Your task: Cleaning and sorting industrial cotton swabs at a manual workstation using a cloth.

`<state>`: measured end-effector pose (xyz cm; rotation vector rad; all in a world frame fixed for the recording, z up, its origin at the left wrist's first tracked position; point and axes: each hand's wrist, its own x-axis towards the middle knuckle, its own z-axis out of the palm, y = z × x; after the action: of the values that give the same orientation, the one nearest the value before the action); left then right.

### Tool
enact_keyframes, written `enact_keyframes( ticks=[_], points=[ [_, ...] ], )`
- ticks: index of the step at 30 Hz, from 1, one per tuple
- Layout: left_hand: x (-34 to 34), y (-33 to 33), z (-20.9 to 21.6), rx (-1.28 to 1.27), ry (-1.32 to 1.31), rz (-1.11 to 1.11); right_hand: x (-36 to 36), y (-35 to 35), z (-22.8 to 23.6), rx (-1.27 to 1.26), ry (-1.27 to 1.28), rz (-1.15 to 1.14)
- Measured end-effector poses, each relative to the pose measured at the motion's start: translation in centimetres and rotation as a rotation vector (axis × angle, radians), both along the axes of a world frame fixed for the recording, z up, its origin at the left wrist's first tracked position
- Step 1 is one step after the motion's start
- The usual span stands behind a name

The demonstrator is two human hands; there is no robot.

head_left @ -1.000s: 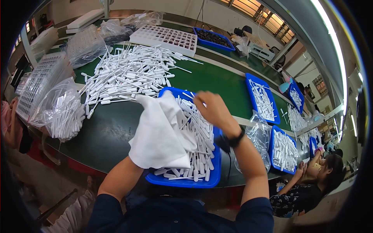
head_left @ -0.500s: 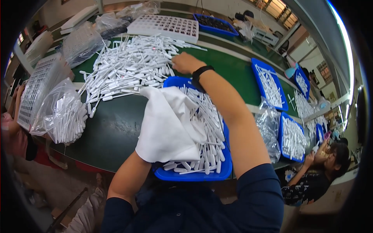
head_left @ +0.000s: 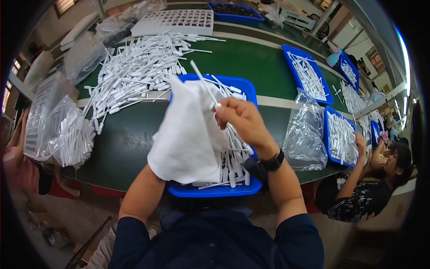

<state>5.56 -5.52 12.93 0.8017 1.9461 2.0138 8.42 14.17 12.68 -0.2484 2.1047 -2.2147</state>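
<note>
While the right hand (head_left: 244,119) pinches one white plastic pipette (head_left: 204,83) above the blue tray (head_left: 215,190), the left hand is hidden under the white cloth (head_left: 188,139), so I cannot tell its grip. The cloth covers much of the tray. A loose pile of pipettes (head_left: 134,76) lies behind on the green surface (head_left: 121,148), and a clear bag (head_left: 307,134) stands just to the right.

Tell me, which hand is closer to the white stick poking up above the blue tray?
Right. The right hand pinches the white stick at its lower end; the left hand is hidden under the white cloth, lower left of the stick.
</note>
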Motion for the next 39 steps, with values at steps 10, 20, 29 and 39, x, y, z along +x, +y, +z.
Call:
enact_keyframes(
  ticks=[10, 20, 29, 39],
  points=[
    [1.0, 1.8, -3.7, 0.145, -0.598, -0.123, 2.5, -0.5, -1.2, 0.017, 0.067, -0.129],
    [1.9, 0.8, 1.3, -0.026, -0.729, 0.102, 2.6, 0.0, -0.8, 0.254, 0.010, -0.096],
    [0.3, -1.7, -5.2, -0.147, 0.106, 0.212, 2.6, -1.5, -1.4, 0.381, 0.136, -0.008],
    [1.1, 0.1, 1.4, -0.614, 0.703, 0.205, 2.7, 0.2, -0.2, 0.416, 0.047, -0.243]
  ],
)
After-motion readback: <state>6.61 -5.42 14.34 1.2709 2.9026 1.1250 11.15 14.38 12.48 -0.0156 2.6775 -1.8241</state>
